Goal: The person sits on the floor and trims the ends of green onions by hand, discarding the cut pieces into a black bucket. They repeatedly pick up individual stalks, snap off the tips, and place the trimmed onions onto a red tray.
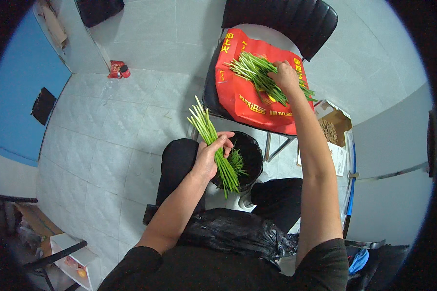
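Observation:
My left hand (206, 159) is closed around a bunch of long, thin green vegetable stalks (205, 125), possibly flowering chives, held slanted with pale ends pointing away. Below the bunch stands a round bin lined with a black bag (254, 156); green trimmings (236, 160) lie inside. Out to the right, my right hand (286, 76) rests on a pile of similar stalks (253, 68), fingers bent over them. Whether it grips any is hidden. Under the pile spreads a red bag with yellow printing (240, 112), laid over the seat of a black chair (212, 78).
The chair's padded backrest (280, 12) rises behind the pile. A cardboard box (344, 120) with brown pieces sits right of the chair. Black plastic (236, 229) covers my lap. A red packet (115, 69) and small jar (125, 71) stand by the wall. A white box (71, 242) is at lower left.

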The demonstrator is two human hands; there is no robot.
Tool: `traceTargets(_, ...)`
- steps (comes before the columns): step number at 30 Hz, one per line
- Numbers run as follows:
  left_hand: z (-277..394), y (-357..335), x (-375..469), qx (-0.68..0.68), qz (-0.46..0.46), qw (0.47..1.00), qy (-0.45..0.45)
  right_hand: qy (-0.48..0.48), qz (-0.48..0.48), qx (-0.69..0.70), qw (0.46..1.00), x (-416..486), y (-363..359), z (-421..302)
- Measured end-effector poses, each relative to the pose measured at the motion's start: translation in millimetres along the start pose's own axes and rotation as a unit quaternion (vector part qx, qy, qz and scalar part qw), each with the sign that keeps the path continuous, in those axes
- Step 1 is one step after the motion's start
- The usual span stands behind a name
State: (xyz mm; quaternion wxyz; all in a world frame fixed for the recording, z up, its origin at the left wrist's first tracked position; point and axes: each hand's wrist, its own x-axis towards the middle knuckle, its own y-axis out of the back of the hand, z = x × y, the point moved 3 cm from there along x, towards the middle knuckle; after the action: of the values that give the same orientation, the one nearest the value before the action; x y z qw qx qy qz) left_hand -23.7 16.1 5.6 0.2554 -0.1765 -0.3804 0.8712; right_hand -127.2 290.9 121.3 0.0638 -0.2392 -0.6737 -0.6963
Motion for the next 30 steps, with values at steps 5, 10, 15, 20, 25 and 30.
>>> traceTargets(5,0.3,-0.2,-1.2,0.010,-0.034,0.999,0.006,0.014,-0.011,0.250,0.968,-46.8,11.5,-40.2)
traceTargets(10,-9.5,-6.2,-0.8,0.004,-0.076,0.995,0.064,-0.021,-0.097,0.414,0.905,-148.4,28.9,-71.8)
traceTargets(15,-15.6,-12.7,-5.8,-0.015,-0.123,0.985,0.119,-0.060,-0.141,0.552,0.820,-189.0,28.8,-85.1)
traceTargets(20,-22.5,-12.1,-6.7,-0.004,-0.131,0.984,0.123,-0.111,-0.199,0.611,0.758,-194.1,25.2,-98.6)
traceTargets(25,-25.7,-11.4,-6.3,0.021,-0.107,0.986,0.125,-0.169,-0.225,0.614,0.737,-197.8,12.1,-101.6)
traceTargets(30,-24.5,-13.0,-4.0,-0.004,-0.059,0.991,0.119,-0.195,-0.191,0.658,0.702,-194.6,9.4,-87.4)
